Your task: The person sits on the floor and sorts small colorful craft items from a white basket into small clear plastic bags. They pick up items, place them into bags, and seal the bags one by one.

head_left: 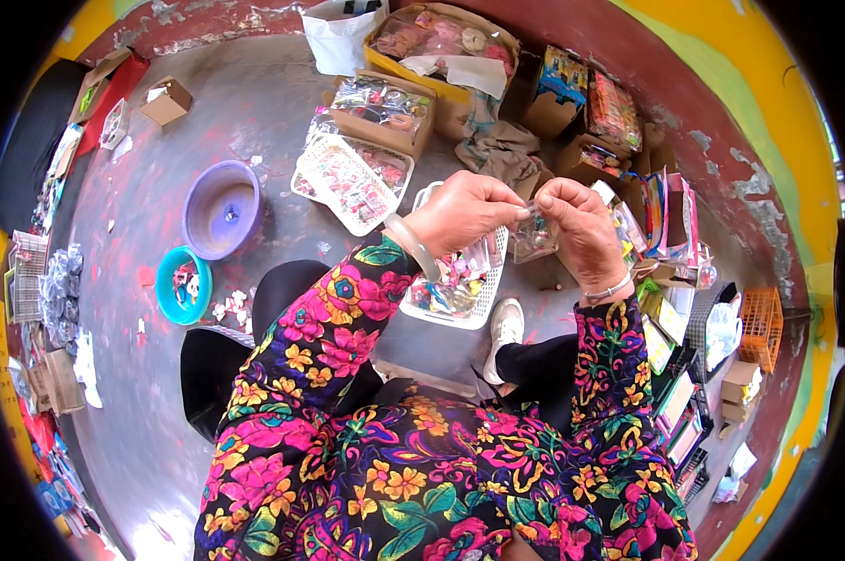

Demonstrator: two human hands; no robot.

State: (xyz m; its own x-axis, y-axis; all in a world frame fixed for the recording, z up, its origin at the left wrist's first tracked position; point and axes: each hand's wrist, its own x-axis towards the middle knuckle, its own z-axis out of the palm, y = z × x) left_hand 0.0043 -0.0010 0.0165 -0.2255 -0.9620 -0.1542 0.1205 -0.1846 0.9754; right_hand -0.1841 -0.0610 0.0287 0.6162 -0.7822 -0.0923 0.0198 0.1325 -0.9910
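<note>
My left hand [467, 213] and my right hand [583, 229] are raised in front of me, thumbs and fingertips pinched close together. Between them hangs a small clear plastic bag [535, 239] by its top edge, with small items inside that are too blurred to name. Both hands grip that edge, the right at its right end. Below my left hand stands a white plastic basket [481, 310] holding small colourful packaged pieces. Part of its contents is hidden behind the hand and wrist.
Ahead are white baskets [365, 224] of small packets and a cardboard box [385, 131] of bagged goods. A purple basin [196, 224] and a teal basin [166, 297] stand left. Boxes and an orange crate [762, 327] line the right wall.
</note>
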